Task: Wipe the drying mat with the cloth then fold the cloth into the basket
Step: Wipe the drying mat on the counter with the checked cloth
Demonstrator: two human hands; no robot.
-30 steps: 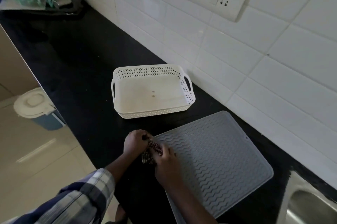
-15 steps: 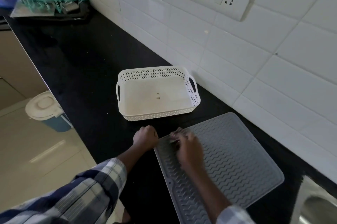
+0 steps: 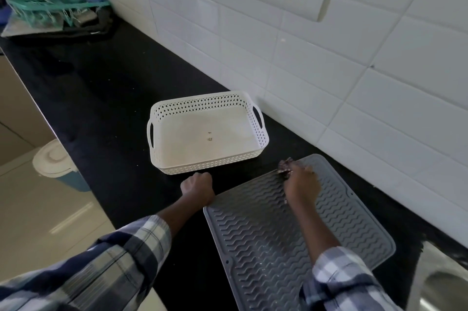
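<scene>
A black counter [image 3: 106, 87] runs below white tiles [image 3: 379, 82]. On it lies the grey mat [image 3: 266, 234], with the white basket [image 3: 202, 133] just beyond, empty. The left hand [image 3: 198, 187] is fisted at the mat's left edge. The right hand [image 3: 301, 185] presses a bunched cloth [image 3: 285, 166] onto the mat's far corner, fingers curled around it.

You have open black counter [image 3: 101, 87] across the middle left of the frame; the clutter pile [image 3: 53, 14] sits only at the upper left. The basket [image 3: 162, 118] stands at centre, close to the tiled wall [image 3: 329, 82], with a narrow dark strip between it and the drying mat [image 3: 266, 242] at lower right, where your left hand [image 3: 198, 187] rests
</scene>
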